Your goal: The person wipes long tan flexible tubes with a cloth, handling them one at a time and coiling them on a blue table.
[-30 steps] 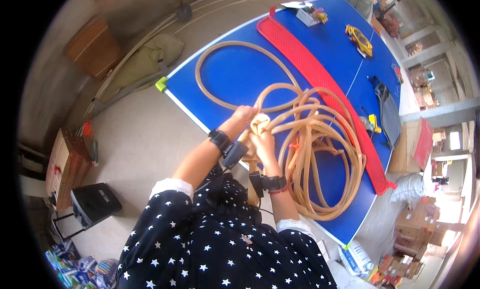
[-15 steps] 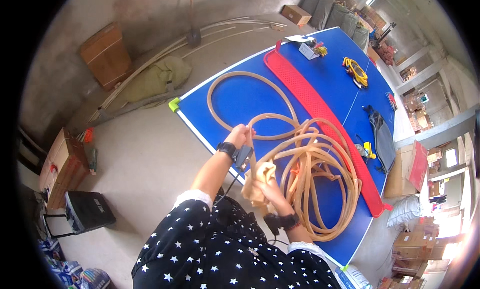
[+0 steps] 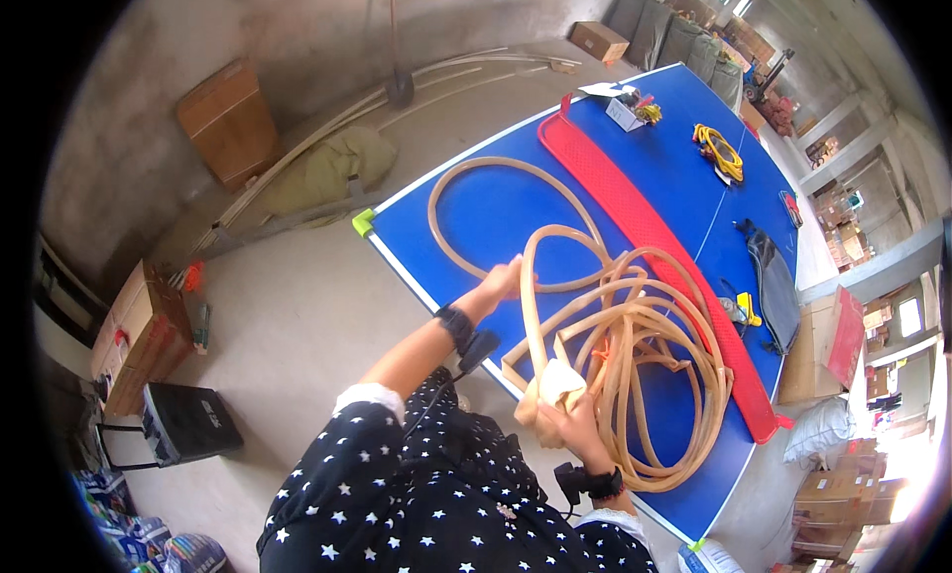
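Observation:
A long tan rubber hose [image 3: 635, 345] lies in several loose loops on a blue table [image 3: 496, 206]. My left hand [image 3: 503, 279] is stretched forward over the table and grips the hose where one loop rises. My right hand [image 3: 565, 419] is pulled back near the table's front edge. It holds a folded yellowish cloth [image 3: 551, 387] wrapped around the hose. Both wrists wear black bands.
A long red mat [image 3: 654, 236] runs across the table beside the hose. Yellow cord [image 3: 719, 152], a small box and dark items lie farther back. Brown boxes [image 3: 228, 117], pipes and a green sack are on the concrete floor at left. A black case [image 3: 188, 421] stands near my left.
My left hand has reached farther forward along the hose. My right hand with the cloth has drawn back toward my body. The two hands, close together a second ago, are now apart.

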